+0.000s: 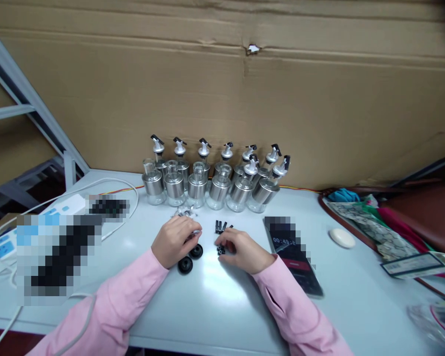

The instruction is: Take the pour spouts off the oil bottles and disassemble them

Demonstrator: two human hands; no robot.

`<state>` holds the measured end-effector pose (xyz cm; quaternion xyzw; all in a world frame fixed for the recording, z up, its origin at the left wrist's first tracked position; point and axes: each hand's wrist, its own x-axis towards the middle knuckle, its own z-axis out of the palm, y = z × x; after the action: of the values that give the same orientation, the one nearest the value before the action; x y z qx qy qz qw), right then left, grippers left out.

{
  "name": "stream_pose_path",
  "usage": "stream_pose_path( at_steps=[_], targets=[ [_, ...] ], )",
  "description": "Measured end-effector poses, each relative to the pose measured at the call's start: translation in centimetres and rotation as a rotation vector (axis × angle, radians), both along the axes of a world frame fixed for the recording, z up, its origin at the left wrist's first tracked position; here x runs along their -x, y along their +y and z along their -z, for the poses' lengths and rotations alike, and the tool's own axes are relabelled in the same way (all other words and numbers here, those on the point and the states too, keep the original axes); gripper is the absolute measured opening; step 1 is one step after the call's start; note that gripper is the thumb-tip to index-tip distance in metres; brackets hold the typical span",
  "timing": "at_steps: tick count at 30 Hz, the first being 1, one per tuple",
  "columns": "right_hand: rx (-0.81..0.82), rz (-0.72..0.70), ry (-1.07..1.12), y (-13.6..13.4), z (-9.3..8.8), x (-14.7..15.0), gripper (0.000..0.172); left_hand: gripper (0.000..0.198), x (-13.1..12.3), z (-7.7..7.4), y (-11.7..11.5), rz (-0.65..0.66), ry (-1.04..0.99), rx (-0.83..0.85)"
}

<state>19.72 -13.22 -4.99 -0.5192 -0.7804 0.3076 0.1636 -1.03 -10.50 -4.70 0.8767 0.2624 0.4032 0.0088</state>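
Observation:
My left hand (pixel 175 241) is closed, thumb against fingers, around a small pale piece that is mostly hidden. Just behind it lie several small silver-grey spout parts (pixel 186 211). Two round black stoppers (pixel 185 265) rest on the table below its fingers. My right hand (pixel 244 250) reaches in from the right, its thumb and index finger apart over small black ring-like parts (pixel 221 250). Short black lever pieces (pixel 218 227) lie beyond its fingertips. Behind both hands stand two rows of glass bottles with steel bands (pixel 220 188); several carry silver pourer spouts with black levers (pixel 251 166), while others in the front row are uncapped.
A phone (pixel 296 262) showing a timer lies right of my right arm. Farther right are a white oval object (pixel 342 238), a small box (pixel 419 265) and a brown bag (pixel 422 207). White power strips (pixel 66 205) and cables lie left. Cardboard (pixel 222 89) walls the back.

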Motion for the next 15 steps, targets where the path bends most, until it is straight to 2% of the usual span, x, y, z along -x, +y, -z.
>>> stream_pose_path(
  at_steps=[6,15],
  targets=[
    [0.023,-0.001,0.058,0.1,0.3,0.3,0.017,0.004,0.0,0.3,0.1,0.009,-0.026,0.033],
    [0.01,0.011,0.039,0.1,0.0,0.4,0.017,0.008,0.0,1.2,0.2,0.037,-0.098,0.143]
  ],
)
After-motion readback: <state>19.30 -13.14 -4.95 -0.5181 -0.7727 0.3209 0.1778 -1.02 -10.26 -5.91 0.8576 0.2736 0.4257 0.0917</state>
